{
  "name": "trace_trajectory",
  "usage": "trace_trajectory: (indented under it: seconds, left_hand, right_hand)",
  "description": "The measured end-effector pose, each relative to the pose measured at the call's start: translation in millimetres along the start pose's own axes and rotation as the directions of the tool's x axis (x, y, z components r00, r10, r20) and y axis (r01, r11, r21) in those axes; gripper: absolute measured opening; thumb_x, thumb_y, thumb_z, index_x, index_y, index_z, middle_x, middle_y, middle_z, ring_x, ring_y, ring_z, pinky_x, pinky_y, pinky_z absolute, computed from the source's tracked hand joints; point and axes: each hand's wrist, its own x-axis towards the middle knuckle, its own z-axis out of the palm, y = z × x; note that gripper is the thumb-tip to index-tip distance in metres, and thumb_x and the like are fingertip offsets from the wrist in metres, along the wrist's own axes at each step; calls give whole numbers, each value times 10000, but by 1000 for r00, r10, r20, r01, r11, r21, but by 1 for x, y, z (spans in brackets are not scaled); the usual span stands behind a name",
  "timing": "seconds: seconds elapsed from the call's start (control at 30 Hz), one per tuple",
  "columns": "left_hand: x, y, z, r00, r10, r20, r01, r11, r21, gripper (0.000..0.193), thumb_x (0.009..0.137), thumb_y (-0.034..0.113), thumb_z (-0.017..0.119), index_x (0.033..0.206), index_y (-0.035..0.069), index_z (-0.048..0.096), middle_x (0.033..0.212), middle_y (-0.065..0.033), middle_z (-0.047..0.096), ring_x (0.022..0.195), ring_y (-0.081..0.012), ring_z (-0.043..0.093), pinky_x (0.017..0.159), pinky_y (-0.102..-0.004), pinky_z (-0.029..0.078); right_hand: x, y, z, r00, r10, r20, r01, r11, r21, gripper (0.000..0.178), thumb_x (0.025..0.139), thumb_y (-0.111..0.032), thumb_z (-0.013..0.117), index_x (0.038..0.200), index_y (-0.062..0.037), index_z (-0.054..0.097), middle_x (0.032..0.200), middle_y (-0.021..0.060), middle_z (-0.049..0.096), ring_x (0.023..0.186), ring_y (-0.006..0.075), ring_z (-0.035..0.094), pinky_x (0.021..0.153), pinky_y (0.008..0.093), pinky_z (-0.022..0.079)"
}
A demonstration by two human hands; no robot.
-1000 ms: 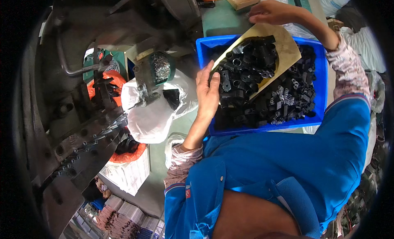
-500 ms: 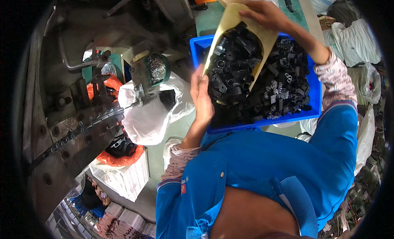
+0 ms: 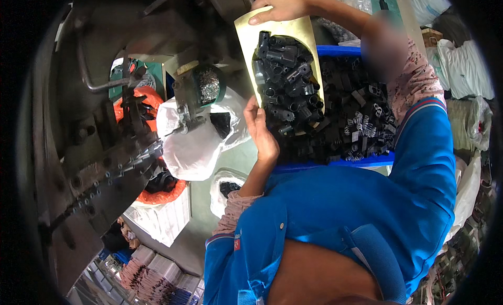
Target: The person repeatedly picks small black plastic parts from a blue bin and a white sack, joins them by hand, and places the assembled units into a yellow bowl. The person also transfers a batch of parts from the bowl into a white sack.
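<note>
A pale yellow, scoop-like container with a rounded opening is tilted over the left part of a blue bin. Black tubular plastic parts are heaped inside it. My right hand grips its far edge, thumb on the top face and the other fingers partly hidden. At the container's left side, my left hand holds the edge, thumb showing and fingers partly behind. Small black blocky parts fill the bin, with some shiny coil-like pieces among them.
A dark metal machine stands at the left, with a green cup of small metal pieces beside it. Nearby are a white plastic bag, an orange-lined container and a smaller white bag. White sacks lie at the far right.
Both hands have carried the yellow container leftward, turning it more upright in the picture. My right hand has shifted left and farther away, and more of the bin's contents shows.
</note>
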Motion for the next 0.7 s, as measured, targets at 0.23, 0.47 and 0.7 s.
trace_trajectory:
  seconds: [0.23, 0.47, 0.7]
  left_hand:
    - [-3, 10, 5, 998, 44, 34, -43, 999, -20, 480, 999, 213, 454, 1396, -46, 382, 1300, -133, 513, 1188, -193, 487, 1049, -326, 348]
    - [-12, 8, -2, 993, -73, -92, 60, 988, -142, 501, 991, 248, 461, 1396, -32, 371, 1326, -150, 516, 1189, -221, 515, 1035, -361, 393]
    - [-14, 13, 4, 961, -158, -227, 127, 981, -145, 540, 1013, 374, 438, 1387, -13, 391, 1339, -160, 520, 1163, -269, 547, 994, -421, 444]
  right_hand:
    - [-25, 125, 13, 910, 298, -289, -325, 944, -50, 302, 955, -258, 592, 1122, -17, 664, 955, 179, 704, 884, 256, 685, 804, 376, 527]
    - [9, 154, 118, 958, 105, -266, -166, 962, -219, 191, 835, -86, 571, 1009, -48, 639, 863, 217, 646, 741, 371, 670, 639, 432, 548]
    - [47, 196, 186, 883, -156, -443, -206, 719, -663, 312, 863, -141, 557, 1162, -69, 604, 818, 200, 625, 540, 252, 642, 470, 357, 515]
